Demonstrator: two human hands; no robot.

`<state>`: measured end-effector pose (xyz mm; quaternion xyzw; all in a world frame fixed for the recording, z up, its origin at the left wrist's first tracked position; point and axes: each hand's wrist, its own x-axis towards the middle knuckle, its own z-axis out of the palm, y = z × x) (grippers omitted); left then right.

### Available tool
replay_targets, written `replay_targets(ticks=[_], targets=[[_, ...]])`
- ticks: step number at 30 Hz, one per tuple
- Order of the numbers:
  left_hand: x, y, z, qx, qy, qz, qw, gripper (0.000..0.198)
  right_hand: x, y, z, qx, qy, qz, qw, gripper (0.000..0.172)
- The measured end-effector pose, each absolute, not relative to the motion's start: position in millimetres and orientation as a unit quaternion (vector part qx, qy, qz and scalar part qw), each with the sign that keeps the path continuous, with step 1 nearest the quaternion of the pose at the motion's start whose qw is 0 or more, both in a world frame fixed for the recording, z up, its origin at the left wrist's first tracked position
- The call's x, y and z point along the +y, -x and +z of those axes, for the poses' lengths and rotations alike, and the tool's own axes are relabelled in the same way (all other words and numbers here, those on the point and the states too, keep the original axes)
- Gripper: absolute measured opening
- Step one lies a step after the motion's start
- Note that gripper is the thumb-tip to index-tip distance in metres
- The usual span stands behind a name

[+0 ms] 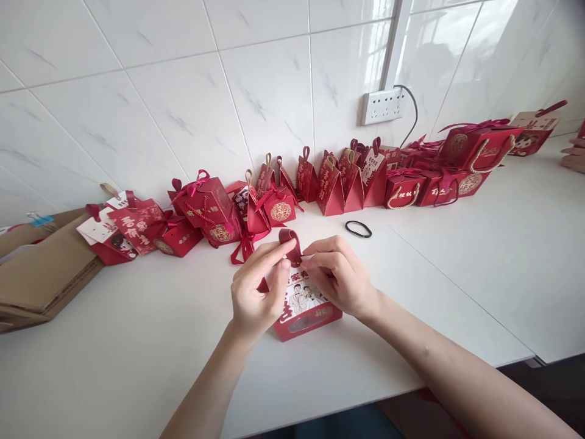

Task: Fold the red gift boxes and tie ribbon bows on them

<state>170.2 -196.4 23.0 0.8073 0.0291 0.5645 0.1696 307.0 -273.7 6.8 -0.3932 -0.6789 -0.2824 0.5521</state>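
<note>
A red gift box stands on the white table, its front printed with a cartoon couple above an oval window. A dark red ribbon loop rises from its top. My left hand is closed at the loop, fingers and thumb pinching the ribbon from the left. From the right, my right hand pinches at the base of the loop, against the box's top edge. The fingers partly hide the top of the box. Just beyond my right hand lies a black elastic band.
Several red gift boxes line the tiled wall, some with ribbon loops, others with bows or rope handles. Flattened brown cardboard lies at the left. A socket strip is on the wall. Another person's hand shows at the right edge.
</note>
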Motion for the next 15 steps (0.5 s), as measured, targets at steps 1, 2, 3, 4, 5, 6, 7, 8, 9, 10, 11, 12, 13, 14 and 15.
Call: replay_targets(ticks=[1, 2, 3, 4, 5, 6, 7, 8, 9, 10, 11, 12, 13, 14, 15], targets=[[-196.3, -170.3, 23.1, 0.029, -0.808, 0.563, 0.169, 0.034, -273.5, -306.6, 6.7, -0.677, 0.395, -0.282, 0.554, 0.02], [-196.2, -170.3, 23.1, 0.028, -0.808, 0.563, 0.168, 0.034, -273.3, -306.3, 6.4, -0.676, 0.396, -0.282, 0.555, 0.02], [-196.1, -170.3, 23.2, 0.027, -0.808, 0.564, 0.168, 0.034, -273.0, -306.2, 6.2, -0.675, 0.396, -0.282, 0.555, 0.02], [-196.1, -170.3, 23.3, 0.026, -0.808, 0.565, 0.168, 0.034, -272.6, -306.1, 5.8, -0.674, 0.395, -0.284, 0.556, 0.02], [-196.1, -170.2, 23.3, 0.025, -0.808, 0.565, 0.169, 0.034, -272.2, -306.2, 5.5, -0.673, 0.394, -0.285, 0.557, 0.02], [-196.2, -170.1, 23.3, 0.025, -0.808, 0.564, 0.17, 0.034, -271.7, -306.2, 5.3, -0.673, 0.393, -0.284, 0.559, 0.02], [-196.3, -170.0, 23.2, 0.027, -0.808, 0.563, 0.17, 0.034, -271.4, -306.2, 5.1, -0.673, 0.391, -0.281, 0.561, 0.02], [-196.4, -170.0, 23.2, 0.03, -0.809, 0.562, 0.17, 0.033, -271.2, -306.1, 5.1, -0.674, 0.39, -0.278, 0.563, 0.019], [-196.6, -169.9, 23.2, 0.033, -0.809, 0.562, 0.169, 0.033, -271.1, -306.0, 5.2, -0.674, 0.389, -0.274, 0.565, 0.019], [-196.7, -169.8, 23.2, 0.036, -0.809, 0.562, 0.169, 0.033, -271.2, -305.8, 5.5, -0.674, 0.388, -0.272, 0.567, 0.018], [-196.8, -169.8, 23.2, 0.035, -0.809, 0.562, 0.169, 0.033, -271.5, -305.6, 5.8, -0.674, 0.388, -0.27, 0.568, 0.018], [-196.9, -169.7, 23.3, 0.034, -0.809, 0.562, 0.17, 0.034, -271.9, -305.4, 6.2, -0.672, 0.389, -0.267, 0.57, 0.018], [-196.8, -169.7, 23.3, 0.032, -0.809, 0.561, 0.172, 0.034, -272.4, -305.2, 6.6, -0.671, 0.39, -0.265, 0.572, 0.018], [-196.6, -169.6, 23.3, 0.03, -0.809, 0.561, 0.173, 0.035, -272.9, -305.1, 7.1, -0.671, 0.39, -0.262, 0.574, 0.018], [-196.3, -169.5, 23.3, 0.028, -0.81, 0.56, 0.173, 0.035, -273.3, -305.0, 7.5, -0.672, 0.389, -0.257, 0.575, 0.018]])
